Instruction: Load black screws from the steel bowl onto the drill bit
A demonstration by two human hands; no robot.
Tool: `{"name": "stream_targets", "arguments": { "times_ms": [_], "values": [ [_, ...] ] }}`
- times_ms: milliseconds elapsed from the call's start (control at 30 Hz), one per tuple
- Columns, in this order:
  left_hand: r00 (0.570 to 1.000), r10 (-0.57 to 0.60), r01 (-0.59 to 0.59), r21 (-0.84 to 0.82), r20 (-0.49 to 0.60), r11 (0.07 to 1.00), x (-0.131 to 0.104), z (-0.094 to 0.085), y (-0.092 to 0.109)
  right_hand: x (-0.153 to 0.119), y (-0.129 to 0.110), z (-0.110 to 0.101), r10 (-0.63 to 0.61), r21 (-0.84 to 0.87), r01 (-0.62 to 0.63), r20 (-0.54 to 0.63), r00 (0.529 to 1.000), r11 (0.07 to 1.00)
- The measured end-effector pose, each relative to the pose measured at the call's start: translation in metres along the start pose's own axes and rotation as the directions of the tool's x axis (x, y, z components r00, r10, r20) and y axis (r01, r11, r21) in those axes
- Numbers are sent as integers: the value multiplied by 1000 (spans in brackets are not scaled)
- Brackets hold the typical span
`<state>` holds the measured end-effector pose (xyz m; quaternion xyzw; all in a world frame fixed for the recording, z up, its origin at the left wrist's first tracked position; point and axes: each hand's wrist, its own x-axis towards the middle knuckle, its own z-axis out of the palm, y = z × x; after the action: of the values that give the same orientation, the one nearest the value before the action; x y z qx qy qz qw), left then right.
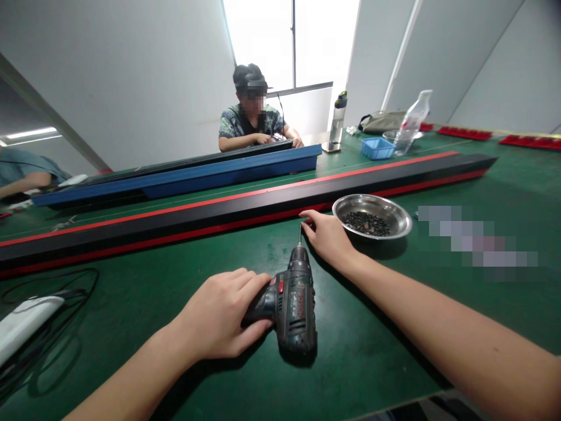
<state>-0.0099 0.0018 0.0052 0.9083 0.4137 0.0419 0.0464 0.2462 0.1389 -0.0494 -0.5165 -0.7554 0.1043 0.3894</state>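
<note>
The drill (297,313) lay at or just above the green tabletop (245,389), its bit (300,235) pointing away. The left hand (221,310) was wrapped around its handle; the right hand (326,237) had thumb and forefinger at the bit's tip, though whether they pinched anything could not be told. Good handling called for a steady grip, a still trigger and fingertips clear of the chuck (299,257). Beyond were a metal bowl of small dark pieces (401,223) and a long black-and-red bar (197,217).

Pale, smooth wall panels (131,76) enclose the room, divided by a slanting light strip (401,55). Bright daylight fills a dark-framed window (324,44) at the centre rear. An elongated ceiling light (30,135) glows at far left. A broad green counter (482,316) spans the foreground, its surface softly reflective.
</note>
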Motion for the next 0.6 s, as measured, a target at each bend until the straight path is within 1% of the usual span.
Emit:
{"name": "stream_targets", "arguments": {
  "times_ms": [267, 400, 600],
  "values": [
    [1000, 21, -21, -49, 9, 999, 0, -1, -2, 4, 6, 3, 76, 121, -71, -42, 996, 990],
    [1000, 27, -27, -51, 3, 998, 1, 1, -2, 6, 9, 4, 96, 180, -87, -40, 995, 980],
    [999, 38, -38, -52, -5, 998, -1, 2, -4, 5, 5, 4, 122, 235, -112, -26, 992, 966]
  ]
}}
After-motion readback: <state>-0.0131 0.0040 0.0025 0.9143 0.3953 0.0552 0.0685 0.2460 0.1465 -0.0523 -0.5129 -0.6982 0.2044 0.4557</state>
